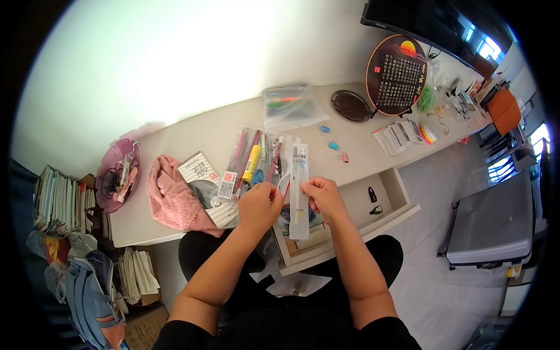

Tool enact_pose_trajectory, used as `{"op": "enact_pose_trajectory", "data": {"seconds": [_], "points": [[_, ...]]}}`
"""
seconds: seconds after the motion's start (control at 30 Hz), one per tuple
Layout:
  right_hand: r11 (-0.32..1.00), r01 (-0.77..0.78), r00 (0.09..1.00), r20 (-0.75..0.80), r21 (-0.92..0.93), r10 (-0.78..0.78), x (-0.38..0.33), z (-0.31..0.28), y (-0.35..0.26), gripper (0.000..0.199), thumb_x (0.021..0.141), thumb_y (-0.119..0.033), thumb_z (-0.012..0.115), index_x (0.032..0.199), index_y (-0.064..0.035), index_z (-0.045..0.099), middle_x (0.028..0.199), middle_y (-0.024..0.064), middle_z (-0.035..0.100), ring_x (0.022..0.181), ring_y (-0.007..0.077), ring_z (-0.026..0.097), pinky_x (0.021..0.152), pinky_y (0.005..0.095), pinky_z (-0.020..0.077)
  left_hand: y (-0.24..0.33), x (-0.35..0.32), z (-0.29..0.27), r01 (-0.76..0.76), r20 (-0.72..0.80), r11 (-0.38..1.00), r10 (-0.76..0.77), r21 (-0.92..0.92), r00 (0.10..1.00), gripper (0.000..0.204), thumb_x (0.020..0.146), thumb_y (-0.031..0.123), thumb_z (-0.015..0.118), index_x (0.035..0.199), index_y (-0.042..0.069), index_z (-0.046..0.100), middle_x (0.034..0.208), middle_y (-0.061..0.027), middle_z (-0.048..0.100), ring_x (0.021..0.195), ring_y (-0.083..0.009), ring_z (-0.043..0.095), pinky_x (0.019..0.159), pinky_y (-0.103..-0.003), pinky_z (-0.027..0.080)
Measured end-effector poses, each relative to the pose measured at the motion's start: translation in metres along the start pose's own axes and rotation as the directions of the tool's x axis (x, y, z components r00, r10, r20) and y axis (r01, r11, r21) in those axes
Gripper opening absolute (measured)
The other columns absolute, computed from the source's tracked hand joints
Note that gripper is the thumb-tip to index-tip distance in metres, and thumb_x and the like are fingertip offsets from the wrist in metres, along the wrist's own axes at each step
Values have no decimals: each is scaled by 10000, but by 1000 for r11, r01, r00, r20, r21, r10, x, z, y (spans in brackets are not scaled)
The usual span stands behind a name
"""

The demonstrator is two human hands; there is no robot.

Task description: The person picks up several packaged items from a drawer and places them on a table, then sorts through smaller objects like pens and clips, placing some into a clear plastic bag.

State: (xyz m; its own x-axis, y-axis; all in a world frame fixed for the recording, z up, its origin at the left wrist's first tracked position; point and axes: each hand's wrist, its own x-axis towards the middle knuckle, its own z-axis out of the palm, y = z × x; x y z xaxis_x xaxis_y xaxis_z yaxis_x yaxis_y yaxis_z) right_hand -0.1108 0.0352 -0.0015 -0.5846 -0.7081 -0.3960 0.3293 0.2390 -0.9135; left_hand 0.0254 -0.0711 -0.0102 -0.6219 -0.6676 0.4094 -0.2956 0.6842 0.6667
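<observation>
My right hand (326, 199) is closed with thumb and fingers pinching the edge of a long white toothbrush packet (300, 195). The packet stands lengthwise above an open drawer (363, 211). My left hand (261, 205) is curled closed at the lower edge of a clear pouch of pens (269, 153); what its fingers grip, if anything, is hidden. A yellow stick (251, 163) shows among the pens. Left of this hand lie a white notepad-like packet (199, 169) and a pink cloth (175, 195).
A zip bag (291, 108) lies farther back on the desk. Small binder clips (333, 146), fanned cards (402, 137) and a round dark tray (350, 105) are to the right. A purple bowl (114, 201) stands left; a grey suitcase (493, 219) is beyond the desk.
</observation>
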Motion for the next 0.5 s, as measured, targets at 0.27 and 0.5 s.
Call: {"op": "enact_pose_trajectory", "data": {"seconds": [0.27, 0.5], "points": [[995, -2, 999, -48, 102, 6, -8, -5, 2, 157, 823, -149, 615, 707, -54, 570, 521, -5, 507, 365, 54, 403, 314, 205, 276, -2, 1, -7, -17, 6, 999, 17, -37, 1000, 98, 746, 90, 621, 700, 9, 591, 625, -113, 589, 531, -243, 582, 504, -340, 450], [998, 61, 998, 29, 26, -62, -2, 3, 1, 168, 821, -151, 616, 701, -46, 563, 538, -3, 510, 370, 55, 409, 318, 208, 282, 0, 1, -8, 21, 22, 996, -19, -91, 1000, 111, 754, 93, 628, 710, -5, 601, 642, -121, 597, 533, -234, 591, 509, -328, 460]]}}
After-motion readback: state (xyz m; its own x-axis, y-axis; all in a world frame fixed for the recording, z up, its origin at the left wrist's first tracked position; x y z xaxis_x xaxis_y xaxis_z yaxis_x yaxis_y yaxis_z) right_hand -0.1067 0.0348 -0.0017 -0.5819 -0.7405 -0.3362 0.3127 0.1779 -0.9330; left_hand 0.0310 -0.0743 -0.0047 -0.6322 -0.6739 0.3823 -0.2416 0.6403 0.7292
